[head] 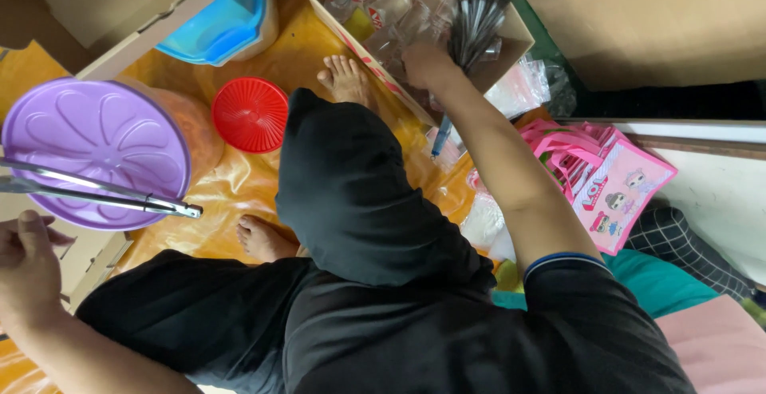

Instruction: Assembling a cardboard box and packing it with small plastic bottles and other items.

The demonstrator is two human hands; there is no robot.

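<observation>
on the orange sheet, a bottle-filled cardboard box; hands grip straws and tongs.

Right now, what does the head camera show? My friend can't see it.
A seated person's right hand grips a bundle of dark straws over a cardboard box. The left hand holds metal tongs above a purple lid, near a red lid.

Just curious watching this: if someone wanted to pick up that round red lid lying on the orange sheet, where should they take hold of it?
Best at the rim of the red lid, coming straight down from above. It lies flat and alone on the orange sheet, and its ribbed top looks too shallow to pinch, so fingers on opposite edges would likely hold best.
</observation>
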